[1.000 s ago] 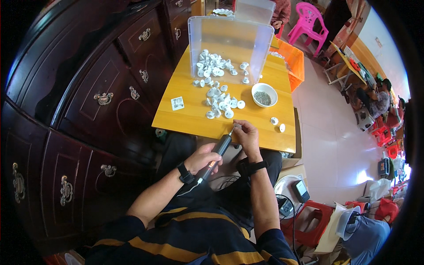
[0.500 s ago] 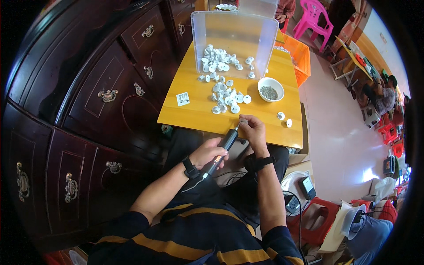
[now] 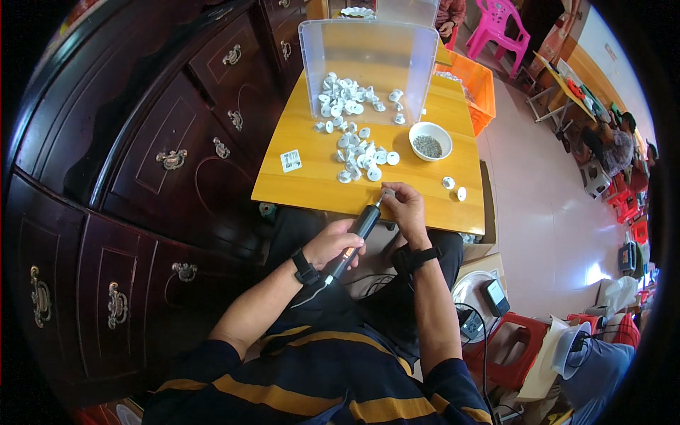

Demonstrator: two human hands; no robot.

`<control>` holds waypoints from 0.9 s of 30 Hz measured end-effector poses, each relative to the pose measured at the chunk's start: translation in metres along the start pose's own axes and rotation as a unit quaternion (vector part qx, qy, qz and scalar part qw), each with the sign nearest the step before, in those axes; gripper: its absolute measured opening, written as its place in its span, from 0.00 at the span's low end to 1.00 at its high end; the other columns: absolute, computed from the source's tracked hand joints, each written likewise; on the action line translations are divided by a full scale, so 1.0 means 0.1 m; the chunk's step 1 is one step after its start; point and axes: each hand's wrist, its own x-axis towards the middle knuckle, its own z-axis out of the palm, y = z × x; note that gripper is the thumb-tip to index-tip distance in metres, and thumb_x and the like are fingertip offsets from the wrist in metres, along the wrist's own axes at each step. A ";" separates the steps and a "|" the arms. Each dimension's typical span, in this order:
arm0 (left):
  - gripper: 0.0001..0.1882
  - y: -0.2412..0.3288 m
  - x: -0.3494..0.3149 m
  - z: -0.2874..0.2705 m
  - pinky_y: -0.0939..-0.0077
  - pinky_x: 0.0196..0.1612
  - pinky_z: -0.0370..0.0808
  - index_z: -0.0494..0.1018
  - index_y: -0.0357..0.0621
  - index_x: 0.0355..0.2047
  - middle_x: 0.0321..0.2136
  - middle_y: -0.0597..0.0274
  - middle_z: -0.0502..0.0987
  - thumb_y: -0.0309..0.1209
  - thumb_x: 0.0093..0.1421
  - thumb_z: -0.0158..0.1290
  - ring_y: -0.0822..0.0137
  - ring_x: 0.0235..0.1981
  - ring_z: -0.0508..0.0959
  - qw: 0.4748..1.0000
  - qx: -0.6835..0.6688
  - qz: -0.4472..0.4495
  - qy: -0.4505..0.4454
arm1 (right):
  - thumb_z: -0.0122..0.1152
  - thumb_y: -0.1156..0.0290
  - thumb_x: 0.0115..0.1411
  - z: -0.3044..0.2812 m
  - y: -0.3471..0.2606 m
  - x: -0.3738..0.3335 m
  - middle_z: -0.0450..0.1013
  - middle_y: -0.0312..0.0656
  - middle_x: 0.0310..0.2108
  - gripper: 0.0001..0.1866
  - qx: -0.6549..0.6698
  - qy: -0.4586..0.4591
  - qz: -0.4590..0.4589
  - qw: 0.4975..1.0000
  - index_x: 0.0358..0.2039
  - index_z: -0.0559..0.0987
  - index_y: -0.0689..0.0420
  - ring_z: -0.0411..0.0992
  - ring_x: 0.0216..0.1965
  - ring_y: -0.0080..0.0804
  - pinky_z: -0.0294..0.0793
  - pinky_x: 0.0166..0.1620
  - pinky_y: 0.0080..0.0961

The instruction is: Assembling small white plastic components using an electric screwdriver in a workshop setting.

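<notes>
My left hand (image 3: 331,244) is wrapped round a black electric screwdriver (image 3: 364,222), which has a white cable at its lower end. The tool slants up and right, its bit meeting the fingertips of my right hand (image 3: 407,210). Those fingers pinch a small whitish part (image 3: 388,193) at the bit, mostly hidden by the fingers. Both hands are at the near edge of the wooden table (image 3: 297,190). Just beyond them lie several loose white round parts with stems (image 3: 363,154). A white bowl (image 3: 413,134) of small metal screws (image 3: 428,146) stands to the right.
A clear plastic bin (image 3: 368,42) lies on its side at the back, with more white parts in it. Two white discs (image 3: 460,193) lie at the right edge. Dark drawers (image 3: 152,159) line the left. An orange crate (image 3: 476,85) and red stool (image 3: 520,347) are right.
The view has shifted slightly, moving the table contents a little left in the picture. Both hands keep the same hold at the screwdriver's tip and body.
</notes>
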 end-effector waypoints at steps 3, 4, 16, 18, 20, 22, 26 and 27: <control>0.13 -0.02 0.01 -0.01 0.78 0.24 0.77 0.66 0.43 0.44 0.29 0.61 0.77 0.31 0.60 0.51 0.71 0.22 0.78 1.000 0.001 0.000 -0.009 | 0.63 0.80 0.58 0.01 -0.01 0.00 0.77 0.33 0.33 0.11 0.000 0.001 0.001 1.000 0.43 0.81 0.62 0.72 0.31 0.16 0.72 0.37 0.14; 0.13 -0.01 0.01 0.00 0.78 0.24 0.77 0.66 0.43 0.44 0.29 0.61 0.77 0.32 0.60 0.51 0.71 0.22 0.78 1.000 -0.009 -0.003 -0.004 | 0.63 0.80 0.58 0.00 0.00 -0.01 0.77 0.33 0.33 0.11 -0.001 0.001 0.000 1.000 0.43 0.81 0.62 0.72 0.31 0.16 0.72 0.37 0.14; 0.21 -0.11 -0.58 -0.07 0.78 0.29 0.75 0.63 0.40 0.50 0.31 0.61 0.75 0.31 0.58 0.54 0.72 0.25 0.76 0.998 0.026 0.063 -0.018 | 0.61 0.77 0.58 -0.23 -0.23 -0.13 0.75 0.37 0.33 0.10 -0.107 0.086 -0.023 0.990 0.42 0.77 0.58 0.72 0.29 0.20 0.72 0.35 0.19; 0.23 -0.13 -0.75 -0.14 0.78 0.30 0.74 0.63 0.37 0.53 0.30 0.61 0.74 0.29 0.58 0.54 0.72 0.24 0.76 0.997 0.045 0.068 0.001 | 0.62 0.77 0.57 -0.37 -0.20 -0.14 0.74 0.41 0.35 0.09 -0.122 0.101 -0.019 0.987 0.40 0.79 0.57 0.74 0.29 0.27 0.73 0.35 0.23; 0.24 -0.26 -0.85 -0.27 0.78 0.30 0.74 0.64 0.36 0.52 0.30 0.61 0.74 0.29 0.57 0.55 0.72 0.25 0.76 0.995 0.065 0.080 0.004 | 0.63 0.77 0.55 -0.45 -0.31 -0.16 0.73 0.45 0.35 0.07 -0.298 0.154 -0.116 0.935 0.35 0.81 0.56 0.75 0.32 0.38 0.74 0.36 0.29; 0.22 -0.35 -0.91 -0.32 0.79 0.30 0.73 0.65 0.36 0.51 0.30 0.61 0.74 0.27 0.56 0.55 0.72 0.24 0.76 0.994 0.085 0.068 0.013 | 0.63 0.77 0.53 -0.60 -0.33 -0.15 0.72 0.48 0.34 0.06 -0.335 0.171 -0.144 0.915 0.33 0.82 0.55 0.75 0.35 0.46 0.75 0.38 0.36; 0.22 -0.49 -0.96 -0.39 0.77 0.30 0.74 0.65 0.34 0.51 0.30 0.60 0.75 0.25 0.55 0.54 0.71 0.25 0.76 0.991 0.123 0.039 0.031 | 0.65 0.74 0.52 -0.75 -0.43 -0.13 0.73 0.49 0.35 0.07 -0.413 0.170 -0.121 0.886 0.33 0.83 0.54 0.75 0.36 0.47 0.75 0.40 0.40; 0.22 -0.51 -0.96 -0.38 0.77 0.30 0.74 0.65 0.34 0.50 0.30 0.60 0.75 0.24 0.55 0.54 0.70 0.24 0.76 0.992 0.109 0.038 0.045 | 0.64 0.74 0.52 -0.78 -0.47 -0.13 0.74 0.48 0.35 0.07 -0.423 0.177 -0.107 0.882 0.34 0.83 0.54 0.76 0.36 0.47 0.75 0.40 0.39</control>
